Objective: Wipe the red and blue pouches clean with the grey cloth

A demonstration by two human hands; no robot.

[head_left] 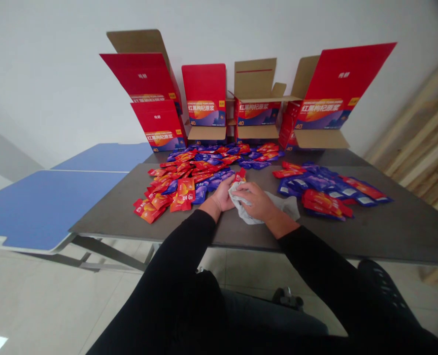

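Note:
My left hand [223, 194] is closed on a red pouch [240, 175], whose printed upper end sticks out above the fingers. My right hand [257, 201] grips a white cloth [243, 209] and presses it against that pouch. Part of the cloth trails onto the table to the right of the hand. Left of my hands spreads a heap of red and purple pouches [185, 190], running back toward the boxes. On the right lies a second, smaller pile of purple and red pouches [318, 178].
Open red cartons stand along the back of the grey table [111, 217]: a tall pair [157, 118] at left, smaller ones [206, 93] [257, 113] mid-table, another [325, 106] at right. A blue table [56, 197] adjoins on the left. Wooden slats [425, 143] lean at far right.

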